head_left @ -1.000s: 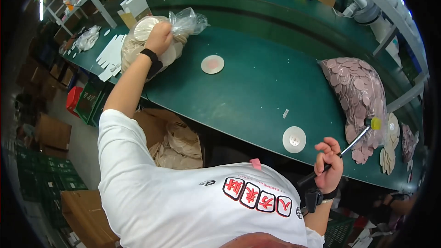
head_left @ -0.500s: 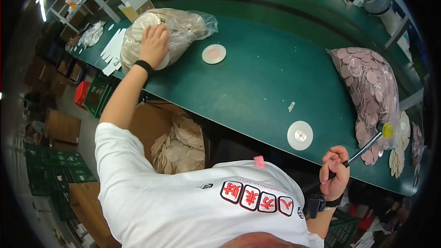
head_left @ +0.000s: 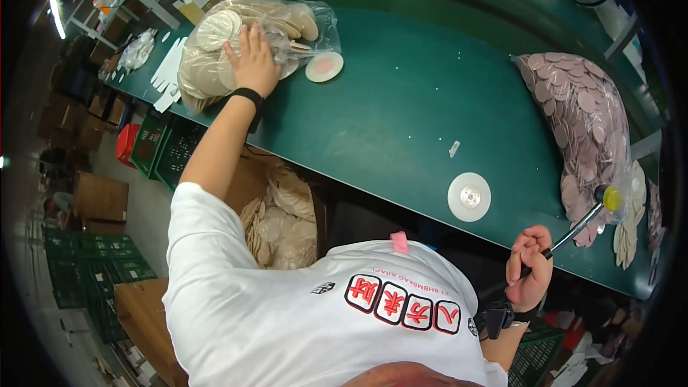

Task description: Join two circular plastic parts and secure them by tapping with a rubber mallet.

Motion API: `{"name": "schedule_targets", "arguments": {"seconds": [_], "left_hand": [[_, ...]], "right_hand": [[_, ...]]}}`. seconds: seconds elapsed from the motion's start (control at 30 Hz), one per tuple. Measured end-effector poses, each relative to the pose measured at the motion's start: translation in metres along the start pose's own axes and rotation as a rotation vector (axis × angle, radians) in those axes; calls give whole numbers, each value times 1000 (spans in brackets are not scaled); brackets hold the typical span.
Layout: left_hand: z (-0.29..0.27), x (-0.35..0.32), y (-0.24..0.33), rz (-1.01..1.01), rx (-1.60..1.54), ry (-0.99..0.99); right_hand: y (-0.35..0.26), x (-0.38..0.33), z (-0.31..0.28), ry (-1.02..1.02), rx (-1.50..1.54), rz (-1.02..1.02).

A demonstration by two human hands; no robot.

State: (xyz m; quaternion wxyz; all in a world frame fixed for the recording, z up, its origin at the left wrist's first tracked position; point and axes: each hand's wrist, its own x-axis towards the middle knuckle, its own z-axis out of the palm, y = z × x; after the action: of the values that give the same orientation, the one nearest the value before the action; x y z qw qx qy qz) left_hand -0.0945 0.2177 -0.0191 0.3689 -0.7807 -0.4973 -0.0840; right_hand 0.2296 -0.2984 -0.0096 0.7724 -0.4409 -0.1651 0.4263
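Observation:
At the left of the bench, my left hand (head_left: 256, 64) lies on a clear plastic bag (head_left: 204, 68) stuffed with beige discs, its fingers spread. The bag's loose end points right, and a few discs show there. Just beside it lies a pale disc (head_left: 325, 67) with a pink round centre. Over the front edge, my right hand (head_left: 529, 266) is closed round the dark grip of a small hammer (head_left: 577, 229). Its yellow-faced head (head_left: 610, 198) points to the right, over the bench. A white disc with a metal hub (head_left: 469, 197) lies near the bench edge.
A big clear bag of pinkish-brown discs (head_left: 573, 107) lies at the right, with beige discs (head_left: 631, 222) beyond it. White strips (head_left: 170, 75) lie left of the beige bag. Under the bench is a cardboard box (head_left: 258, 179) holding bagged discs. Green crates (head_left: 175, 154) stand left.
My left hand has slid right across the bag, its fingers spreading. The bag's loose end now sits closer to the pink-centred disc. My right hand keeps hold of the hammer.

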Motion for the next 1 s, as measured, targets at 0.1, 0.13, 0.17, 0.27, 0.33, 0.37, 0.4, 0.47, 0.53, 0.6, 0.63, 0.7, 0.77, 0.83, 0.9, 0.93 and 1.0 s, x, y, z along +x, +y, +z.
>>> {"name": "schedule_targets", "arguments": {"seconds": [0.1, 0.13, 0.17, 0.27, 0.33, 0.37, 0.4, 0.47, 0.53, 0.6, 0.63, 0.7, 0.77, 0.83, 0.9, 0.93, 1.0], "left_hand": [[-3, -19, -1, -46, -520, 245], [-16, -26, 7, -36, -526, 246], [-31, -37, 19, -34, -545, 303], [-75, -52, 49, -39, -584, 416], [-90, -53, 61, 156, -826, 93], [-94, -56, 64, 251, -937, -79], [-91, -56, 66, 252, -938, -84], [-71, -42, 71, 181, -804, -219], [-58, -33, 76, 153, -737, -283], [-50, -28, 77, 121, -730, -264], [-47, -28, 77, 105, -726, -256], [-37, -29, 78, 161, -674, -165], [-28, -29, 77, 258, -572, 22], [-31, -24, 78, 277, -552, -33], [-35, -20, 79, 311, -509, -138], [-37, -20, 80, 315, -513, -138], [-44, -20, 87, 352, -375, -228]], "right_hand": [[1, -3, -5, 4, 1, 27], [1, -6, -8, 15, 4, 23], [1, -8, -11, 15, -9, 22], [-2, -10, -18, 9, -41, 22], [-4, -11, -20, 13, -37, 15], [-5, -13, -21, 14, -35, 17], [-5, -16, -22, 17, -36, 22], [-5, -17, -22, 44, -15, 24], [-3, -19, -24, 63, -3, 22], [-1, -24, -28, 63, -2, 23], [0, -26, -29, 63, -1, 26], [0, -29, -34, 71, 8, 28], [0, -31, -38, 74, 19, 32], [0, -32, -42, 76, 39, 34], [0, -32, -45, 73, 78, 35], [1, -32, -45, 78, 76, 34], [2, -34, -46, 67, 73, 40]]}}
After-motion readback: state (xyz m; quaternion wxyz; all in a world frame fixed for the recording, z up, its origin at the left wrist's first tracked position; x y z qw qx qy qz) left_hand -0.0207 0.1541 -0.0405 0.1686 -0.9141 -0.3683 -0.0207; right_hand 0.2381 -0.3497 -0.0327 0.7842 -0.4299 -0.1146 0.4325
